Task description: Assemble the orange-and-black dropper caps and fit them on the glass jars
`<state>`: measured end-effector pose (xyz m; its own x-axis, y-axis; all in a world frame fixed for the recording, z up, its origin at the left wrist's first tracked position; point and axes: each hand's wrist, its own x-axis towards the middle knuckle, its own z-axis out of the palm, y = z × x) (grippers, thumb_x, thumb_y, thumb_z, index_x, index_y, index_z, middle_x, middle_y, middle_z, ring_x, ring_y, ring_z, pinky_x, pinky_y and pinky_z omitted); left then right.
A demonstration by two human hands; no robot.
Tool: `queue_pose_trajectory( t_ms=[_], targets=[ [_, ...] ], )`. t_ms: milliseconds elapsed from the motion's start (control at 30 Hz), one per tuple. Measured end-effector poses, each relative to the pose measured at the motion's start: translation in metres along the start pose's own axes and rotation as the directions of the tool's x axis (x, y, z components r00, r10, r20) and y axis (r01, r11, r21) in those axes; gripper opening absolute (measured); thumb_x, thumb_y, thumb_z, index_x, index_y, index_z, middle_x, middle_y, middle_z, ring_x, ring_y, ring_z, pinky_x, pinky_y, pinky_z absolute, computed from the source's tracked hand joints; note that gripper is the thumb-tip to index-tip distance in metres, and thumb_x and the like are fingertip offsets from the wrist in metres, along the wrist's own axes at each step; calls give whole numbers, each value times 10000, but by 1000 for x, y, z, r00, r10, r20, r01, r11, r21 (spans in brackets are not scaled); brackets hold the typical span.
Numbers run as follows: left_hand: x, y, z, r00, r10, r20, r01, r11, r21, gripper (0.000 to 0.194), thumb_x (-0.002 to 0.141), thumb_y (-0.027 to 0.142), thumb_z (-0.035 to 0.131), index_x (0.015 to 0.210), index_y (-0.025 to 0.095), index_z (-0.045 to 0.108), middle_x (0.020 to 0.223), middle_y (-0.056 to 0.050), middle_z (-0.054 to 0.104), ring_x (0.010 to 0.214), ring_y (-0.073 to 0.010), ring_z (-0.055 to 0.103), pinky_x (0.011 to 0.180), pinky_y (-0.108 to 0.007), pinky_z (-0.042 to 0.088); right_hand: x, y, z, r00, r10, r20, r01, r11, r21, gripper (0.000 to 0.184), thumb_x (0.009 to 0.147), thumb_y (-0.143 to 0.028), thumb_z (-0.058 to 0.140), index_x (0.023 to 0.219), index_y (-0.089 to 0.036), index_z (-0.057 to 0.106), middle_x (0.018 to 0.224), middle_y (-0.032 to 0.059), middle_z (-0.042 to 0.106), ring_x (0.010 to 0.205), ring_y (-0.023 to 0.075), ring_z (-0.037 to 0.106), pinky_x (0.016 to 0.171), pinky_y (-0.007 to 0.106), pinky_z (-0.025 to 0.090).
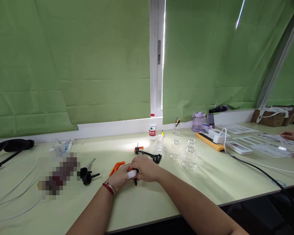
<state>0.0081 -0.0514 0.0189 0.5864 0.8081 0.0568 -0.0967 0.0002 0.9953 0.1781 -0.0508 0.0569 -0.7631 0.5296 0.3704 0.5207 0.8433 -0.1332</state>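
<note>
My left hand (121, 176), with a bracelet and a white wrap on the thumb, meets my right hand (147, 168) over the table. Both are closed on a small black-and-orange part (135, 181), mostly hidden by the fingers; its dark end sticks out below. Just behind my left hand lies an orange plastic piece (116, 167). Beyond my right hand are several short black tubes (157, 159) and a black bar with an orange end (138, 150). To the left sit black knob-like parts (87, 177), one with a metal rod.
Clear glass vessels (189, 158) stand right of my hands. Behind are a red-capped water bottle (152, 127) and a purple jug (198, 122). Rightward lie an orange-edged power strip (210, 142), cables and white trays. Another person's hand (292, 136) works at far right. A blurred patch covers something at left.
</note>
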Motion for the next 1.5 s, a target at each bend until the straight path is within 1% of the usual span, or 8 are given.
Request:
queue_pose_trajectory(
  t_ms=[200, 367, 433, 567, 867, 1167, 1333, 1500],
  targets=[
    [-2, 2, 8, 993, -101, 56, 97, 993, 72, 253, 681, 272, 674, 931, 241, 674, 745, -1, 648, 609, -157, 569, 591, -323, 480, -6, -3, 5, 998, -42, 49, 38, 996, 79, 151, 722, -245, 653, 863, -196, 676, 938, 52, 629, 919, 207, 518, 820, 326, 355],
    [-1, 7, 12, 993, -100, -58, 100, 995, 0, 194, 732, 348, 636, 863, 206, 658, 775, -13, 621, 695, -163, 580, 661, -340, 510, -10, 23, 7, 971, 163, -173, -91, 928, 361, 224, 724, -349, 666, 899, -210, 673, 963, 34, 631, 893, 165, 552, 795, 271, 399],
    [0, 9, 11, 987, -89, -132, 88, 996, -14, 230, 751, 392, 616, 852, 186, 641, 795, -29, 620, 736, -174, 583, 672, -338, 514, -16, 45, 5, 827, 491, -274, -336, 822, 459, 217, 823, -348, 522, 857, -182, 659, 839, 33, 645, 776, 143, 572, 695, 243, 417],
    [3, 9, 9, 977, -29, -212, 23, 999, -33, 276, 772, 425, 593, 864, 166, 618, 823, -49, 619, 774, -181, 584, 695, -338, 515, -36, 89, 7, 337, 920, -202, -845, 390, 366, 224, 814, -323, 483, 782, -153, 626, 783, 75, 648, 732, 171, 588, 594, 243, 395],
    [7, 3, 5, 951, 76, -301, -65, 997, 46, 285, 795, 444, 554, 843, 170, 616, 812, -46, 636, 760, -169, 588, 729, -303, 473, -52, 104, 24, 191, 981, -42, -935, 195, 296, 136, 652, -192, 615, 774, -132, 618, 841, 176, 653, 718, 258, 630, 521, 285, 399],
    [10, -2, -3, 930, 67, -362, -62, 998, 25, 295, 785, 449, 562, 824, 159, 601, 806, -44, 619, 743, -168, 581, 653, -283, 477, -59, 98, 19, 280, 959, -35, -888, 273, 371, 92, 667, -195, 577, 740, -140, 589, 823, 145, 640, 722, 235, 608, 541, 279, 382],
    [11, -1, -2, 911, 77, -405, -92, 996, -17, 297, 787, 452, 569, 813, 157, 584, 785, -29, 615, 720, -157, 584, 638, -279, 485, -50, 80, 19, 517, 853, 68, -705, 379, 600, 167, 738, -300, 506, 721, -152, 581, 692, 32, 631, 599, 123, 558, 511, 218, 377],
    [13, 1, -1, 876, 83, -476, -150, 983, -104, 316, 737, 447, 635, 842, 155, 579, 764, -17, 617, 709, -148, 590, 639, -272, 488, -40, 59, 29, 808, 504, 306, -402, 90, 911, 273, 682, -389, 631, 738, -136, 544, 721, 50, 643, 574, 124, 584, 526, 248, 430]
  ],
)
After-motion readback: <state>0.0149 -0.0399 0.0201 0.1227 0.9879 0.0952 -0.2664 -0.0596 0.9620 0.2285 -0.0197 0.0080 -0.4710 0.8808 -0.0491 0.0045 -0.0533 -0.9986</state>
